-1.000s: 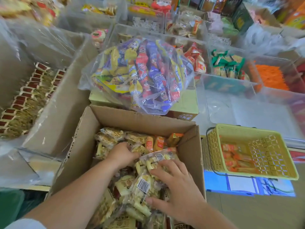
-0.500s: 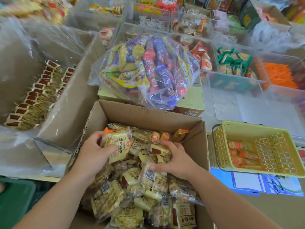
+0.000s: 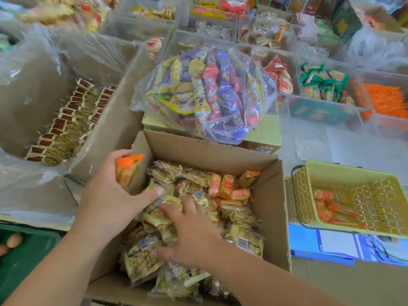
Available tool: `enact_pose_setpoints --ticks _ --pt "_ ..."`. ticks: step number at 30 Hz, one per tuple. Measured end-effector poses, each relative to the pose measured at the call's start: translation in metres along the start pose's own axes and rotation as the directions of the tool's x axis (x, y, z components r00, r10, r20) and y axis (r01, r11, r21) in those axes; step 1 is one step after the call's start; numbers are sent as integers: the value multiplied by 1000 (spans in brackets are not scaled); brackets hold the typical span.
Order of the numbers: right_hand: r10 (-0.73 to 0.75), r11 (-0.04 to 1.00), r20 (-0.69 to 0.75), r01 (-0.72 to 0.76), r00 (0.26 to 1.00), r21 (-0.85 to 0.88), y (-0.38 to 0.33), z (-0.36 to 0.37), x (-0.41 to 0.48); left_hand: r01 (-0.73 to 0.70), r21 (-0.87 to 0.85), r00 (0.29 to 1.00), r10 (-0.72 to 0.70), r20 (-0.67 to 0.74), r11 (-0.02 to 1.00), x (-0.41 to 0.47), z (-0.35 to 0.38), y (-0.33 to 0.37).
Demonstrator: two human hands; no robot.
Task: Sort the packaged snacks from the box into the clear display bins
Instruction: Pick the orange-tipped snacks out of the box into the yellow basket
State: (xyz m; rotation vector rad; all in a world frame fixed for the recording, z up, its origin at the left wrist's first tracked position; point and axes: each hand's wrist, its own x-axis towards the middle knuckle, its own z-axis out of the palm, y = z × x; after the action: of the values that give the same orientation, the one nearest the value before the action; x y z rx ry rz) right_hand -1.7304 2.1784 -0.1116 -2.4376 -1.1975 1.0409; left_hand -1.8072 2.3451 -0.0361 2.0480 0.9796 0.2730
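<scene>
Resting released on packets [image 3: 143, 257] in the box [image 3: 198, 149], right grip [image 3: 189, 235] should steady the pile while left grip [image 3: 110, 191], grasping an orange-topped packet [image 3: 128, 171] at the box's left wall, lifts it clear toward the far clear bins [image 3: 320, 109].

A yellow plastic basket [image 3: 301, 195] holding orange packets stands at right on a blue printed sheet [image 3: 309, 241]. A clear bag of colourful packs [image 3: 212, 93] rests on a pale carton [image 3: 265, 133]. At lower left, a green crate [image 3: 28, 257] holds eggs [image 3: 14, 239].
</scene>
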Motion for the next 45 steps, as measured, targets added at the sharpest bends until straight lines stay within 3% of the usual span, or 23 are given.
enact_pose_setpoints --ticks 3,6,10,12,14,17,19,25,28,32,35,38,40,42,45 --pt "-68 997 43 66 997 40 -7 -3 5 -113 -47 993 115 40 993 9 20 23" --pt "-167 963 6 162 986 217 1 -14 1 -84 -118 956 113 271 990 23 71 37" --pt "-232 872 -11 213 973 440 40 -32 -18 -197 140 864 105 493 970 39 131 26" --pt "-136 900 -72 153 988 408 68 -40 -27 -267 263 829 83 553 927 44 146 14" --pt "65 913 -216 30 974 408 96 -51 -28 -335 392 800 38 598 857 45 154 0" --pt "327 936 -402 -233 855 265 131 -69 -16 -441 516 769 13 639 734 39 159 -18" --pt "389 921 -433 -345 813 179 142 -75 -2 -468 540 769 22 638 699 35 157 -26" --pt "543 834 -315 -544 778 95 150 -64 33 -507 465 737 86 670 725 36 144 -35" --pt "538 837 -255 -546 804 42 155 -59 39 -483 415 733 97 674 771 35 141 -37" --pt "532 846 -125 -529 837 62 158 -53 49 -378 386 792 77 606 842 36 144 -35" --pt "552 824 -33 -538 833 176 161 -50 55 -405 333 835 196 515 851 40 157 -16" --pt "538 812 36 -529 842 247 167 -44 59 -519 261 759 298 579 814 44 175 2" --pt "536 810 62 -533 842 245 169 -41 61 -562 287 672 227 704 776 44 185 7" --pt "536 789 104 -541 838 292 169 -38 63 -663 371 594 156 789 650 46 191 3" --pt "515 782 153 -536 843 319 171 -36 64 -720 421 563 109 819 552 48 185 -6"
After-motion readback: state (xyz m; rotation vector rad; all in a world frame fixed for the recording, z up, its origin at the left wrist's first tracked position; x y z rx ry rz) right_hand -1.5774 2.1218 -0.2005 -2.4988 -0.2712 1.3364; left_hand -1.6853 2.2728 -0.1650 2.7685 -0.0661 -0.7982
